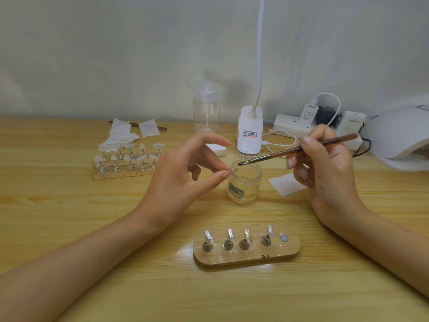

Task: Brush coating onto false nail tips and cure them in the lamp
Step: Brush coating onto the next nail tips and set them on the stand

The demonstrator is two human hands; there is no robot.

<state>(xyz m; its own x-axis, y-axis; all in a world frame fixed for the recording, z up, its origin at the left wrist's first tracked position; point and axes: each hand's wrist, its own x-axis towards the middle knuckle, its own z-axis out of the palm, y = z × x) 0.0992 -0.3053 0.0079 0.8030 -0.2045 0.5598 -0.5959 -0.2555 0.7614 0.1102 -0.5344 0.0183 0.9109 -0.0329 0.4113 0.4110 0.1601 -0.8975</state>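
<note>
I have the left hand (185,173) raised over the middle of the tabletop (69,210), its grip closed on a single nail tip (233,169) pinched between thumb and forefinger, the other fingers fanned clear. The right hand (325,173) holds the brush (299,150) in a pen-style grip, closed around the wooden handle, with the bristle end pointed left and hovering just beside the tip, above the mouth of the open jar (245,185).

To do this step well, I judge that the brush should carry only a little coating, wiped against the jar rim, and that the strokes should run from the pinched end outward so the fingers stay dry. Working over the jar lets any drip fall back in. Bracing one hand against the other would steady the stroke, since the tip is small and held only by its edge.

The tip sits at the very ends of the left fingertips (226,174), sticking out to the right toward the bristles; whether the bristles touch it I cannot tell. Near the front edge lies the wooden holder (246,259) with four stands, its fifth spot bare. The curing lamp (404,135) waits at the right edge, well apart.
</note>
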